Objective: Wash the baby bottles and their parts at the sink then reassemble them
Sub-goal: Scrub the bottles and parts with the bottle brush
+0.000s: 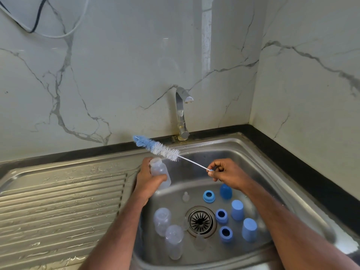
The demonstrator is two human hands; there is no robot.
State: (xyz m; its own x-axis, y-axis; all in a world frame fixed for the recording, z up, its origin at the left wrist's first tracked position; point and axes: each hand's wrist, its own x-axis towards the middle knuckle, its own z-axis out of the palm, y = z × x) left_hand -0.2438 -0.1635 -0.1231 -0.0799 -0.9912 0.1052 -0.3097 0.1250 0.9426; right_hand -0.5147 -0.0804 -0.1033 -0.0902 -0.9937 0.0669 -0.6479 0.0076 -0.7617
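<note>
Fingers of the left hand are wrapped round a clear bottle, held above the rear left part of the sink with its open mouth tilted up and back. Fingers of the right hand pinch the end of the wire handle of a bottle brush; its blue and white bristle head lies just above and beyond the bottle mouth, outside it.

Step in hand, by judgement: scrubbing the inside of this bottle. The next move calls for lining the bristle head up with the narrow mouth and pushing it in, the wire being long and likely to flex.

Relative to the drain: two more clear bottles lie just to its left; three blue collars and three blue caps stand to its right and behind; a clear teat stands just behind it. All await washing or assembly.

The tap stands at the back of the sink, no water seen running. A ribbed draining surface, wet with droplets, lies left of the sink. Nothing obstructs the bottle mouth.
</note>
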